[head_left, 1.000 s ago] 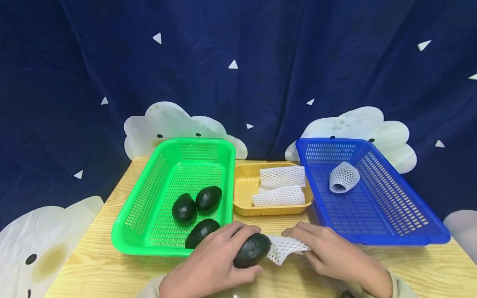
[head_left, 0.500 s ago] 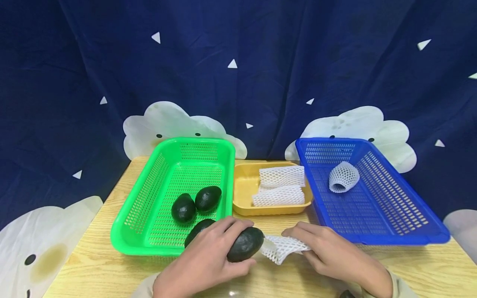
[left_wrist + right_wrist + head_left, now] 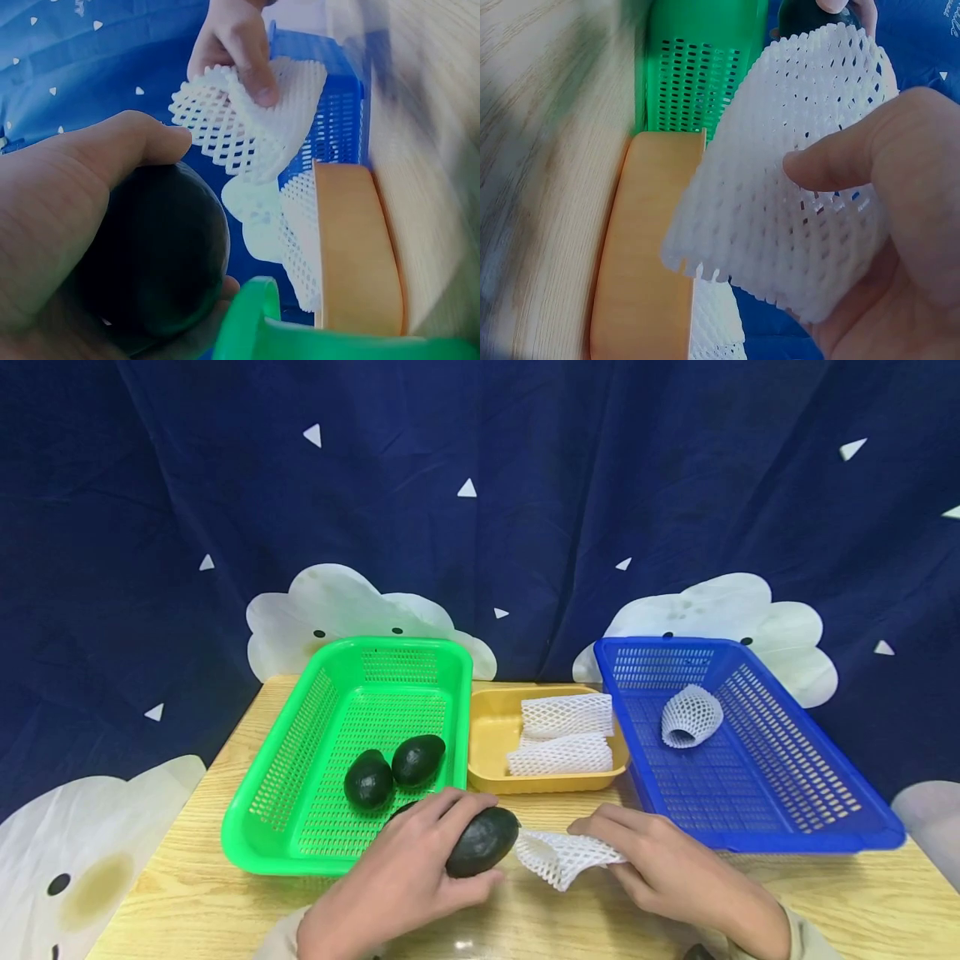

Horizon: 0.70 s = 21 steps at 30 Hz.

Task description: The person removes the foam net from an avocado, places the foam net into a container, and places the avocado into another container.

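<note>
My left hand (image 3: 408,864) grips a dark avocado (image 3: 482,842) above the table's front, beside the green basket. In the left wrist view the thumb lies over the top of the avocado (image 3: 161,255). My right hand (image 3: 660,868) pinches a white foam net sleeve (image 3: 566,857), its open end facing the avocado with a small gap between them. In the right wrist view the thumb presses on the side of the net sleeve (image 3: 780,172), which looks partly flattened. Fingers behind the sleeve are hidden.
The green basket (image 3: 258,760) holds several avocados, one mostly behind my left hand. A yellow tray (image 3: 495,735) with foam net sleeves (image 3: 562,753) sits in the middle. On the right, the blue basket (image 3: 750,777) contains one netted bundle (image 3: 692,717). A dark object (image 3: 697,952) shows at the bottom edge.
My left hand has moved left with the avocado, drawing it away from the net sleeve's mouth and opening a gap. The right hand stays in place.
</note>
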Tool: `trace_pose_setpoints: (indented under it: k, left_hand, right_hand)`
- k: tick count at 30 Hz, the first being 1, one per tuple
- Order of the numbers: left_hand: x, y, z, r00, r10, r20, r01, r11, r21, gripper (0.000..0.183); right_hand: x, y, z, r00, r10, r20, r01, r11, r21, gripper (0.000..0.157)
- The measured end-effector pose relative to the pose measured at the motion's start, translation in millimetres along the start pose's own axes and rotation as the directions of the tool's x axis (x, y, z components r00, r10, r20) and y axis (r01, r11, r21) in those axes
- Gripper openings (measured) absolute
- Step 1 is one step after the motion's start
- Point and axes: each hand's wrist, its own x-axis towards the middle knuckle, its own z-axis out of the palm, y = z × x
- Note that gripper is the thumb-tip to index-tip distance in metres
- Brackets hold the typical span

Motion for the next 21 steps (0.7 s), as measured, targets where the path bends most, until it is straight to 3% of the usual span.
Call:
trace_pose_setpoints:
  k: [8, 21]
  left_hand:
    - [1.5, -8.2, -6.5, 0.999, -0.021, -0.03, 0.021, 1.0, -0.007, 0.062]
    - [2.8, -22.7, -17.2, 0.992, -0.048, -0.117, 0.056, 0.996, 0.071, 0.064]
  right_hand:
    - [0, 0, -0.3, 1.0, -0.003, 0.002, 0.003, 1.0, -0.009, 0.057]
    - [1, 0, 1.2, 1.0, -0.013, -0.011, 0.013, 1.0, -0.027, 0.055]
